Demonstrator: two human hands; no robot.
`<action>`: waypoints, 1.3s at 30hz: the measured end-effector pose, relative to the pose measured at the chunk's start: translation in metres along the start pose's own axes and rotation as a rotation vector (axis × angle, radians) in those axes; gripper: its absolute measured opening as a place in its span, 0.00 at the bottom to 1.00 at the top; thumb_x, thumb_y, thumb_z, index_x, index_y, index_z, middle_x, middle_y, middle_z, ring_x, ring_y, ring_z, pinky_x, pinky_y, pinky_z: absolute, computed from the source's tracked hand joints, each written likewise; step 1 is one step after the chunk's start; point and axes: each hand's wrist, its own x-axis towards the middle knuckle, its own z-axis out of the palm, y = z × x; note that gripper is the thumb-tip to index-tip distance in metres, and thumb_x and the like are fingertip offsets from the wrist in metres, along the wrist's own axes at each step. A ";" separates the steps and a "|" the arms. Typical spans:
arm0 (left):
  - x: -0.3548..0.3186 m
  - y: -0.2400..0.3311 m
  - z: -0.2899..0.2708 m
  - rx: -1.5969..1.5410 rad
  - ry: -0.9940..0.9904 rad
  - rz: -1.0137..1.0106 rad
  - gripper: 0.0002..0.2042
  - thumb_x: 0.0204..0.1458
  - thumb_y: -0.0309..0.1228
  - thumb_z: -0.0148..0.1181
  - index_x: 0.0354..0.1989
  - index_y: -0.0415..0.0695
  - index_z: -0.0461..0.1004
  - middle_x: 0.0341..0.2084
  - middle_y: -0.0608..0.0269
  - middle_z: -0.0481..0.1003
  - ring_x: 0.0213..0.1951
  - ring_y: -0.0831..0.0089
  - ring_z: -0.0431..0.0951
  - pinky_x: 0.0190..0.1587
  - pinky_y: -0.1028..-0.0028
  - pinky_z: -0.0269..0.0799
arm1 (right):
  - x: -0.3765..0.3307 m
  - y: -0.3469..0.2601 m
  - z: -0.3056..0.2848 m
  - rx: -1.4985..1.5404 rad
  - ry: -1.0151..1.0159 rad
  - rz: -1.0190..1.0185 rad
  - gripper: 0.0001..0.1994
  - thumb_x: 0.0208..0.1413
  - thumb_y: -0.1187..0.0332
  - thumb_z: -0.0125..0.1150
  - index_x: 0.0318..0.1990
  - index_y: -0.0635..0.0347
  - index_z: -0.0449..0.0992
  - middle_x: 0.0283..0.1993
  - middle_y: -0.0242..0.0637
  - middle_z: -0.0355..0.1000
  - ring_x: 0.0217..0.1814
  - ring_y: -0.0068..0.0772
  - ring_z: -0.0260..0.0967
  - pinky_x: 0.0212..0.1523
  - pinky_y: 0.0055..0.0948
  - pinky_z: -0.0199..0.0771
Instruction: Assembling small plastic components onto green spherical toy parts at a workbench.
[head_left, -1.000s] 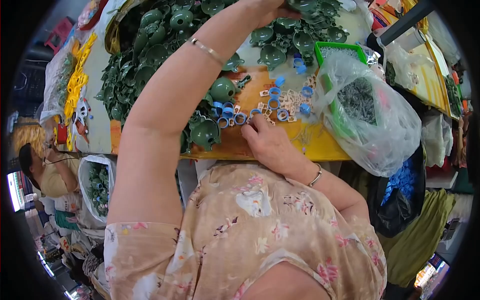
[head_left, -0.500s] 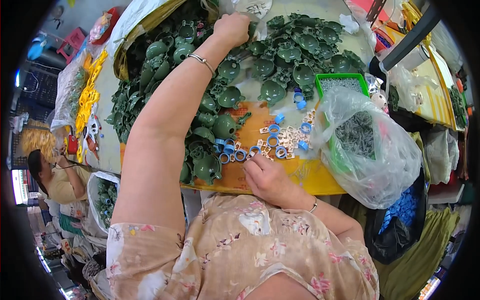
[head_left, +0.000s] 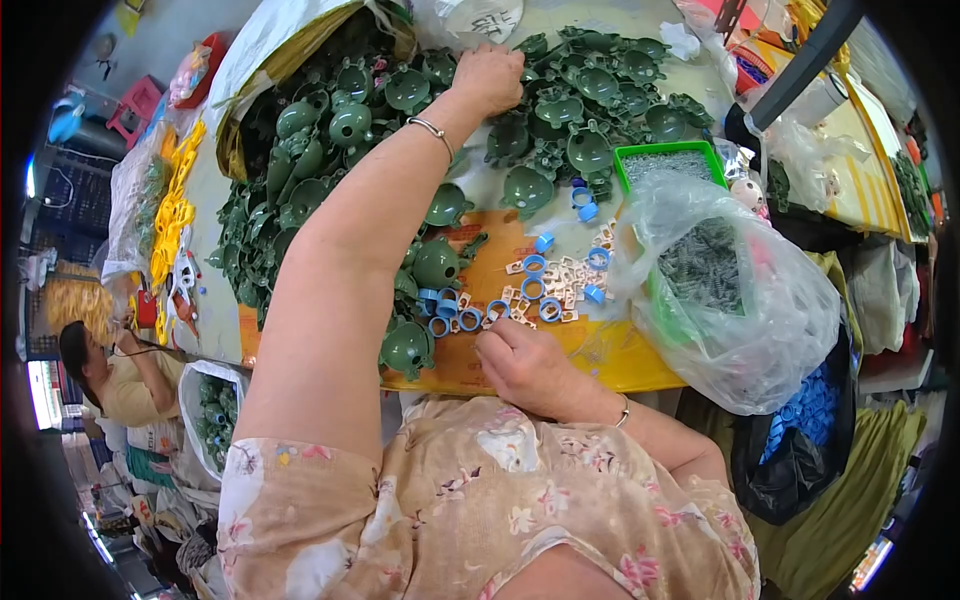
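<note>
My left arm reaches far across the table, and my left hand [head_left: 490, 78] is among dark green plastic pieces at the back. Its fingers are bent together; whatever they grip is hidden. A heap of rounded, bowl-like green pieces [head_left: 350, 125] lies left of the arm, and another green pile [head_left: 590, 85] lies to its right. Close to the table's front edge, my right hand [head_left: 530, 365] is closed with thumb and fingers together, its contents hidden. Just beyond it lie several blue rings [head_left: 532, 288] and small pale, flat parts with holes [head_left: 570, 278].
A green tray [head_left: 622, 170] of small grey parts stands at right, beside a clear plastic bag [head_left: 790, 300] over dark spring-like bits. Below hangs a black bag [head_left: 745, 480] with blue pieces. A large white sack [head_left: 255, 75] opens at far left. Another person [head_left: 125, 375] sits at left.
My left hand has moved slightly right and nearer, away from where it was beside a green piece. The view has shifted a little. My right hand stays closed near the rings.
</note>
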 end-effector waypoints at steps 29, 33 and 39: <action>-0.196 0.087 -0.117 -2.360 -0.264 -0.613 0.22 0.63 0.44 0.46 0.51 0.36 0.71 0.37 0.48 0.77 0.38 0.61 0.80 0.39 0.66 0.78 | 0.016 -0.007 -0.046 0.274 0.446 0.121 0.08 0.54 0.84 0.57 0.40 0.66 0.75 0.34 0.35 0.72 0.30 0.23 0.70 0.31 0.21 0.70; -0.202 0.103 -0.110 -2.319 -0.181 -0.690 0.21 0.62 0.44 0.48 0.49 0.35 0.71 0.34 0.50 0.78 0.37 0.62 0.79 0.44 0.68 0.76 | 0.012 -0.008 -0.039 0.037 0.434 0.039 0.09 0.50 0.83 0.63 0.39 0.63 0.76 0.36 0.42 0.72 0.34 0.38 0.73 0.33 0.28 0.74; -0.207 0.119 -0.110 -2.315 -0.131 -0.766 0.17 0.61 0.40 0.52 0.45 0.37 0.74 0.34 0.54 0.77 0.35 0.66 0.78 0.42 0.69 0.75 | 0.006 -0.006 -0.032 -0.078 0.397 -0.006 0.09 0.51 0.83 0.61 0.39 0.65 0.76 0.36 0.43 0.72 0.35 0.38 0.73 0.35 0.28 0.73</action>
